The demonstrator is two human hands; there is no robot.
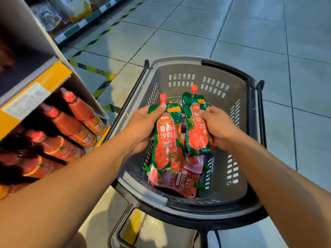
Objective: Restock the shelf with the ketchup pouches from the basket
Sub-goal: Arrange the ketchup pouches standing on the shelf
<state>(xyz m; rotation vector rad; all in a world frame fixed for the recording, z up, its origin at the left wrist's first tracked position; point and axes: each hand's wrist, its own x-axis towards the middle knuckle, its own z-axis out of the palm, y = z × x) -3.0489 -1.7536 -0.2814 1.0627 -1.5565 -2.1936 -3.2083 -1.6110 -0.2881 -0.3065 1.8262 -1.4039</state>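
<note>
- Two ketchup pouches were held above the grey basket (200,68): the nearer pouch (167,140) was gripped by the left hand (143,126), thumb pressed on its upper corner just below the red cap and fingers curled behind.
- The farther pouch (197,122) was pinched along its right edge by the right hand (220,129).
- More pouches (177,183) were seen lying flat on the basket floor.
- The pouches were judged soft, light and glossy, so likely slippery; the film sagged and creased.
- A hold near the stiff spout or along the sealed edges was judged safest, as squeezing the belly could strain the seams.
- The shelf (35,90) with ketchup bottles (78,119) stood just to the left.
</note>
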